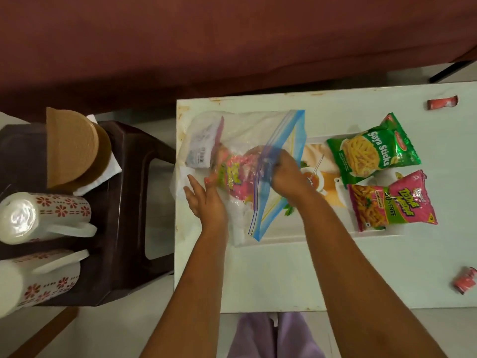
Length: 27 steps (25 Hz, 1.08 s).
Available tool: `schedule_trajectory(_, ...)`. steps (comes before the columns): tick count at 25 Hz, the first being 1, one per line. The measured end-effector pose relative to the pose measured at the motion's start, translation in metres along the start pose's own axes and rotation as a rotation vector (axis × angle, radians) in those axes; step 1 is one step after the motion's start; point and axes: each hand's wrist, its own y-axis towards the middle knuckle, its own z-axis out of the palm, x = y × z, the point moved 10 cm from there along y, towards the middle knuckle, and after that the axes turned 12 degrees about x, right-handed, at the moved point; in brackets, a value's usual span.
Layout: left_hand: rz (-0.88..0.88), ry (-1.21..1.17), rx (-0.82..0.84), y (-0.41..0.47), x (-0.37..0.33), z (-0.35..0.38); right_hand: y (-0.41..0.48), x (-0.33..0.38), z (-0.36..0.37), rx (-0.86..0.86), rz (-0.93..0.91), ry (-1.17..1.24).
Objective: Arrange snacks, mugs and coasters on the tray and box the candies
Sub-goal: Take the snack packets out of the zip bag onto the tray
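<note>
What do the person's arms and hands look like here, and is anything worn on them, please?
Both forearms are bare from the bottom edge of the picture up to the wrists: no sleeves, watch or bracelets show. The left hand shows no rings. The right hand is partly behind the blue-edged zip bag, so its fingers cannot be checked. Lilac trousers show below.

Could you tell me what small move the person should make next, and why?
Probably draw the pink packet out of the zip bag: the right hand reaches into the mouth, the left hand steadies it, and two snacks already lie on the tray.
</note>
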Motion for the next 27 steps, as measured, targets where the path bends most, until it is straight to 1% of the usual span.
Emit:
schedule_trajectory(2, 0.006, 0.011, -0.016, 0.001, -0.002, 0.000, -0.016, 0.017, -0.026, 0.019, -0.050, -0.141)
schedule_trajectory(4, 0.013, 0.119, -0.052, -0.004, -0.017, 0.004, -0.041, 0.024, -0.061, 0.025, -0.079, -0.165)
schedule_trajectory(5, 0.063, 0.207, -0.088, -0.013, -0.028, 0.007, -0.054, 0.026, -0.079, 0.017, -0.104, -0.156)
schedule_trajectory(6, 0.156, 0.287, -0.128, -0.025, -0.041, 0.012, -0.067, 0.027, -0.094, 0.008, -0.121, -0.145)
schedule_trajectory(7, 0.290, 0.347, -0.150, -0.040, -0.056, 0.021, -0.077, 0.023, -0.111, -0.017, -0.108, -0.123)
schedule_trajectory(9, 0.622, 0.394, -0.121, -0.078, -0.089, 0.052, -0.094, 0.005, -0.148, -0.109, -0.051, -0.074)
schedule_trajectory(11, 0.877, 0.466, 0.011, -0.118, -0.105, 0.103, -0.105, -0.013, -0.181, -0.248, 0.006, -0.055)
schedule_trajectory(13, 1.024, 0.625, 0.244, -0.146, -0.099, 0.165, -0.104, -0.036, -0.197, -0.343, 0.073, -0.049)
schedule_trajectory(14, 1.040, 0.719, 0.403, -0.156, -0.085, 0.198, -0.101, -0.046, -0.202, -0.361, 0.103, -0.068)
schedule_trajectory(15, 0.996, 0.808, 0.562, -0.160, -0.064, 0.224, -0.095, -0.056, -0.204, -0.351, 0.125, -0.101)
schedule_trajectory(16, 0.910, 0.886, 0.675, -0.157, -0.040, 0.242, -0.088, -0.064, -0.205, -0.330, 0.139, -0.136)
schedule_trajectory(17, 0.821, 0.947, 0.732, -0.148, -0.017, 0.252, -0.081, -0.072, -0.205, -0.311, 0.147, -0.170)
schedule_trajectory(19, 0.692, 1.029, 0.743, -0.127, 0.013, 0.258, -0.075, -0.082, -0.208, -0.322, 0.135, -0.202)
schedule_trajectory(20, 0.664, 1.046, 0.733, -0.119, 0.020, 0.258, -0.076, -0.083, -0.209, -0.358, 0.115, -0.224)
schedule_trajectory(23, 0.643, 1.068, 0.735, -0.108, 0.028, 0.263, -0.086, -0.093, -0.210, -0.445, 0.104, -0.301)
schedule_trajectory(27, 0.642, 1.027, 0.739, -0.112, 0.027, 0.274, -0.094, -0.106, -0.199, -0.401, 0.159, -0.424)
